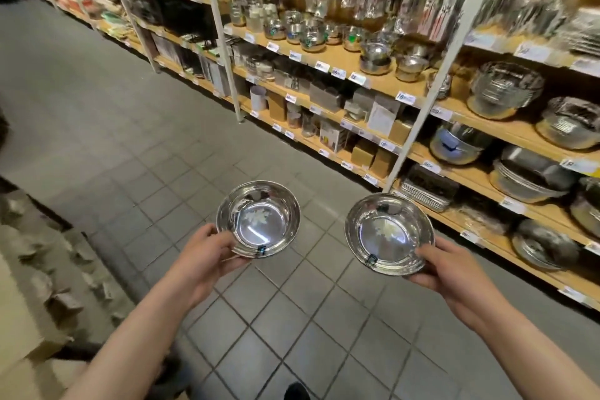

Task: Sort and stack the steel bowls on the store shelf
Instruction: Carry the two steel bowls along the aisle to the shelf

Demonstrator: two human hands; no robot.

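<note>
I hold two shiny steel bowls over the tiled aisle floor, both upright with their insides facing me. My left hand grips the near rim of the left bowl. The right bowl is slightly wider and flatter, and my right hand pinches its near right rim, thumb on top. A small dark sticker sits on the near edge of each bowl. The store shelf with more steel bowls stands ahead to the right, beyond arm's reach of both hands.
Wrapped stacks of larger steel bowls fill the right bay on several wooden shelves. White uprights divide the bays. Boxes and cutlery packs line the other shelves. Cardboard boxes stand at my left. The grey tiled floor runs down the aisle.
</note>
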